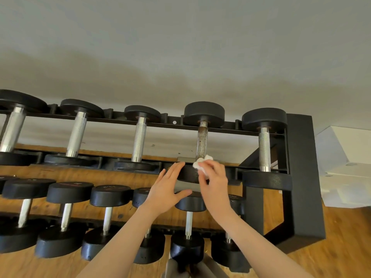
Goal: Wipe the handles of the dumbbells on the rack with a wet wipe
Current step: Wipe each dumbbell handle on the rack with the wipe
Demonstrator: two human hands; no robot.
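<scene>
While the right hand (213,177) pinches the crumpled wet wipe (201,164) in curled fingers at the near end of a rusty handle (202,142), the left hand (168,185) hovers open beside it, holding nothing. Neighbouring dumbbells' handles likely remain.

A plain, pale grey-white wall (180,47) fills the upper half of the view, softly and unevenly lit, with dim shadow bands across it above the rack line. Below it runs a wooden floor (341,247) of warm orange-brown boards with dark knots, seen at the right and between the bars at the left. At the far right, against the wall, stand stacked white boxes (345,167). A small dark mark shows low on the wall near the middle.
</scene>
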